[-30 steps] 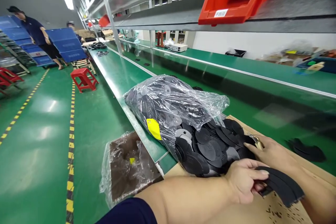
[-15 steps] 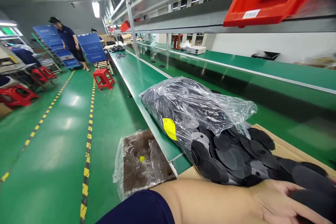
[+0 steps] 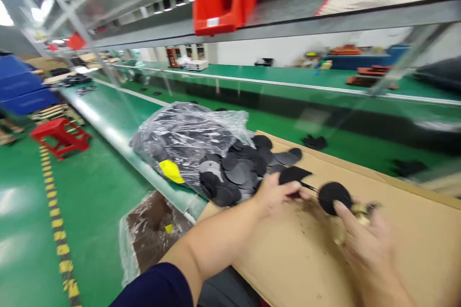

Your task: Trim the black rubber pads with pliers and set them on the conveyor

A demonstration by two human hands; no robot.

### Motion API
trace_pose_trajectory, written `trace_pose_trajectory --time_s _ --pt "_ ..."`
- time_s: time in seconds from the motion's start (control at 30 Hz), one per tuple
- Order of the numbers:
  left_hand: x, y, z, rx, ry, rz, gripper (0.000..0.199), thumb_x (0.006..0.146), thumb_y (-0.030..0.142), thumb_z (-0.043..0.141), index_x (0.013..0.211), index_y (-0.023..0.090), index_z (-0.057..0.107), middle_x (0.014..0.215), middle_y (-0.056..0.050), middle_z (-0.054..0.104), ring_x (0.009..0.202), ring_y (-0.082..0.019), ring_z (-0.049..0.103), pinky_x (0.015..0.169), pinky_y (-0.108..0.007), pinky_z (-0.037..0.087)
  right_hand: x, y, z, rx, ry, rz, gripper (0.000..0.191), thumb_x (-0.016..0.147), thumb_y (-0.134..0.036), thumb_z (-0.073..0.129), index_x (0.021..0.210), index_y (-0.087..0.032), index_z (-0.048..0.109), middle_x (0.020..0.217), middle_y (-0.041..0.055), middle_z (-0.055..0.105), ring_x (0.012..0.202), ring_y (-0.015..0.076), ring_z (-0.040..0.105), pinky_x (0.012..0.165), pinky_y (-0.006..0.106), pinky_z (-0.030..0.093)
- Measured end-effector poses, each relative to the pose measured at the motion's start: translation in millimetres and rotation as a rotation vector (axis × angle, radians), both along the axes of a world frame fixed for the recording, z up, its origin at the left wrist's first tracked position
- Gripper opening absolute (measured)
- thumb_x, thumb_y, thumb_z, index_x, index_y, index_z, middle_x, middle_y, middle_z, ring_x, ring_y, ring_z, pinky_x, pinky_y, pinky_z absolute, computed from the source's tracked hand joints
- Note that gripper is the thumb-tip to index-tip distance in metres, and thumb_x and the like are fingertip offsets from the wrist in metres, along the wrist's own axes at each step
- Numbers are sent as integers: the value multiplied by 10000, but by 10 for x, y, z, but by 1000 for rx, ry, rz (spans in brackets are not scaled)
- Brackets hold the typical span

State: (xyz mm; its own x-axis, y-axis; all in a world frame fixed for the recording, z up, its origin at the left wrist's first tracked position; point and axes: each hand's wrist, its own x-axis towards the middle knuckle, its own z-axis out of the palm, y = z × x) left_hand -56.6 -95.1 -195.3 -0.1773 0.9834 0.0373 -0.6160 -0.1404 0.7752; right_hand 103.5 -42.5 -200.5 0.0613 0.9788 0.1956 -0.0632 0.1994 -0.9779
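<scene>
Black discs [image 3: 237,172] spill from a clear plastic bag [image 3: 190,127] with a yellow label onto a cardboard sheet [image 3: 288,249]. Over the sheet, my left hand [image 3: 275,194] pinches a dark, flat piece [image 3: 292,174] beside the pile. To its right, my right hand [image 3: 363,230] has its thumb on a round black disc [image 3: 334,197]. Something pale and brass-coloured [image 3: 361,213] shows behind that thumb, too blurred to name.
An open box lined with plastic [image 3: 154,230] stands below the bench's left edge. A red bin [image 3: 226,5] sits on the overhead shelf [image 3: 309,24]. A red stool [image 3: 62,136] and blue crates [image 3: 23,84] are at the left. More black pieces [image 3: 314,142] lie beyond the cardboard.
The view has swung right, so bag and pile appear further left. My left hand has come away from the discs with a piece in its fingers. My right hand has come into view holding a disc.
</scene>
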Motion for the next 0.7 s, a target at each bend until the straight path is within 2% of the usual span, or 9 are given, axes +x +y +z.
trace_pose_trajectory --time_s 0.03,0.1,0.23,0.33,0.47,0.57,0.7 --pt "4 -12 3 -14 4 51 521 611 414 808 1006 112 651 828 -85 668 721 -161 636 668 -276 494 -5 -23 15 -5 3 55 490 509 -492 823 864 -219 625 817 52 590 653 164 540 719 408 427" --pt "11 -19 -5 -68 13 95 471 628 396 803 979 119 654 847 -84 674 744 -163 638 671 -276 502 -23 -55 21 38 -8 75 485 579 -547 765 867 -194 598 777 21 580 659 154 540 701 351 446" --pt "45 -28 -37 -79 87 34 424 651 375 800 970 128 670 890 -80 683 700 -137 622 624 -250 495 -47 -106 -35 163 -135 226 353 777 -502 633 929 -188 580 804 27 611 702 160 558 708 304 469" --pt "88 -70 -44 -74 150 -20 422 652 374 802 970 127 679 898 -75 685 683 -125 615 619 -246 501 -50 -159 -43 199 -225 204 270 821 -441 599 924 -194 573 768 11 605 662 148 541 675 285 466" --pt "117 -95 -59 -46 214 -19 436 685 346 785 1048 140 663 964 -79 690 762 -147 633 660 -260 521 -57 -211 7 206 -300 143 254 813 -420 589 922 -191 572 774 16 617 667 154 549 681 288 466" --pt "122 -92 -73 -12 239 -5 455 685 303 789 1089 147 652 1033 -89 691 886 -187 645 787 -318 533 -77 -240 43 205 -334 112 253 810 -426 585 909 -194 577 772 20 629 665 156 556 685 290 466" --pt "124 -100 -75 0 289 73 435 661 289 806 1043 128 675 1045 -102 697 963 -215 640 931 -375 488 -75 -255 72 192 -370 150 276 812 -448 593 912 -191 596 777 31 645 669 167 566 690 300 462"
